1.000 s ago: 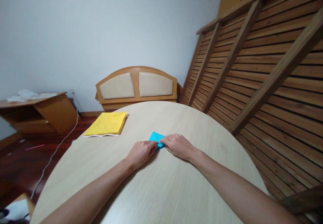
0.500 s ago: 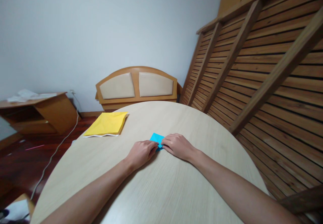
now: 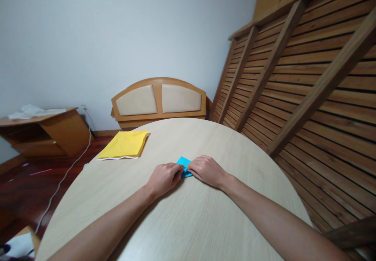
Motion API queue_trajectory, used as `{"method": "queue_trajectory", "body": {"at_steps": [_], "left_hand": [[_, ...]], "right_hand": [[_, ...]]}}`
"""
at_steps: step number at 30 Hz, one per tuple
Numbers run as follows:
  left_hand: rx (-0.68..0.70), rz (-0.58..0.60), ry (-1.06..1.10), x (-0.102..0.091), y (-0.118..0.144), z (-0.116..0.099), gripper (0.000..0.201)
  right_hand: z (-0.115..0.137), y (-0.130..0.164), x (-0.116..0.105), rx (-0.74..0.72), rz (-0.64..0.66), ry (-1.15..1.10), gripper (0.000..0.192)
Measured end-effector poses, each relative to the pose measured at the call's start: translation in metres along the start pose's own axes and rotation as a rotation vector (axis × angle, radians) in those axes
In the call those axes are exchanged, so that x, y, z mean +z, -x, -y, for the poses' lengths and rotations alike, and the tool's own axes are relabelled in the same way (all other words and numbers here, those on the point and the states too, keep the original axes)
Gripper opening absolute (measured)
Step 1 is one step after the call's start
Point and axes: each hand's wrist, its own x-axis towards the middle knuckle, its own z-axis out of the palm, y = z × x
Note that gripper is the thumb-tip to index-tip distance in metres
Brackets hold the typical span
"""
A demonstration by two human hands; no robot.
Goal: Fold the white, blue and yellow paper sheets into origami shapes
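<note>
A small piece of folded blue paper [image 3: 183, 162] lies near the middle of the round wooden table [image 3: 188, 222]. My left hand [image 3: 167, 178] pinches its left edge with thumb and fingers. From the other side my right hand [image 3: 207, 170] is closed on the right part of the paper, fingertips almost meeting those of the left. The fingers cover much of the paper, so its exact folds are hidden.
Yellow paper sheets [image 3: 125, 143] with a white layer underneath lie at the table's left edge. A slatted wooden frame [image 3: 317, 96] leans along the right. Beyond the table stands a padded headboard [image 3: 160, 98]; at left, a low cabinet [image 3: 58, 131] and a cable [image 3: 70, 167].
The blue paper has shifted and turned slightly, with more of its lower edge showing below the fingertips. Both hands have moved only a little and still hold it.
</note>
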Motion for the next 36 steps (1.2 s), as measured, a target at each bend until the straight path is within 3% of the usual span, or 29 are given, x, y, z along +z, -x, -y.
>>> {"method": "queue_trajectory", "body": {"at_steps": [20, 26, 31, 36], "left_hand": [[0.066, -0.093, 0.008, 0.0017, 0.0018, -0.0016, 0.022], [0.097, -0.253, 0.070, -0.0025, 0.0008, -0.0018, 0.024], [0.011, -0.384, 0.119, -0.0068, 0.0014, -0.0024, 0.023], [-0.095, -0.472, 0.324, -0.0073, 0.0031, -0.0028, 0.039]], "right_hand": [[0.0036, 0.0014, -0.0008, -0.078, -0.102, 0.068, 0.022], [0.0030, 0.0019, -0.0055, -0.006, -0.131, 0.035, 0.019], [-0.0016, 0.0046, -0.0048, 0.092, -0.216, -0.039, 0.020], [-0.0035, 0.0053, -0.0041, 0.155, -0.270, -0.080, 0.022]]}}
